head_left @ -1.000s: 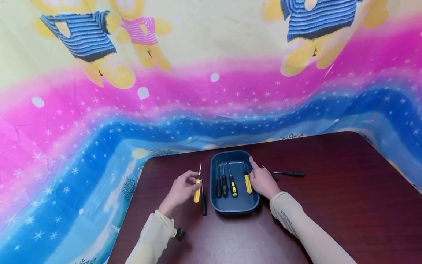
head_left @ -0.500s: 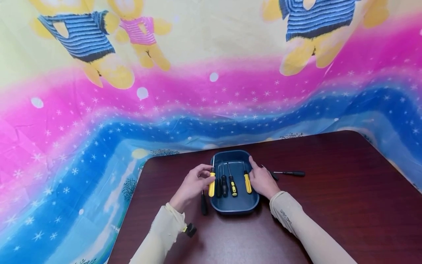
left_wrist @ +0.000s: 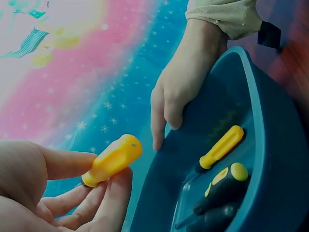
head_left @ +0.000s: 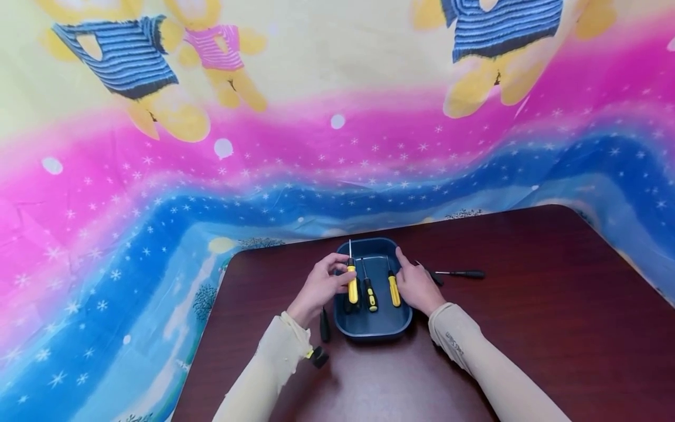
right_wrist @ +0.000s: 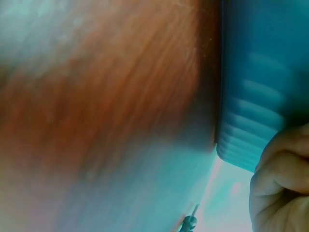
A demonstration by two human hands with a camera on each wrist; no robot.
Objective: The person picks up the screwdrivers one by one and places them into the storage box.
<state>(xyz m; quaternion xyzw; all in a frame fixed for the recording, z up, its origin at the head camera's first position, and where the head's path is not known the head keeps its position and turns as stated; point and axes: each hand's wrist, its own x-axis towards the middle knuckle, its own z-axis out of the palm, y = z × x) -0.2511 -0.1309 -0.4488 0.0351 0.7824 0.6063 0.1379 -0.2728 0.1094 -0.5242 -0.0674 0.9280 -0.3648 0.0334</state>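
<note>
My left hand [head_left: 323,285] pinches a yellow-handled screwdriver [head_left: 352,287] between thumb and fingers, shaft pointing away, over the left part of a dark blue tray [head_left: 373,337]. In the left wrist view the handle [left_wrist: 113,159] of that screwdriver stands clear of the tray wall. My right hand [head_left: 420,287] holds the tray's right rim; curled fingers [right_wrist: 280,181] lie against its outer wall in the right wrist view. Inside lie a yellow screwdriver [head_left: 394,290] at the right and a black-and-yellow screwdriver [head_left: 370,296] in the middle. Black handles at the left are mostly hidden under the held screwdriver.
On the dark wooden table [head_left: 527,310], a black screwdriver [head_left: 324,325] lies left of the tray. Another black screwdriver [head_left: 466,274] lies to its right, beside a dark handle [head_left: 437,277] partly behind my right hand. A printed cloth [head_left: 337,152] hangs behind the table.
My left hand has carried the yellow screwdriver rightward from beside the tray to above its left part. The right hand has stayed at the tray's rim.
</note>
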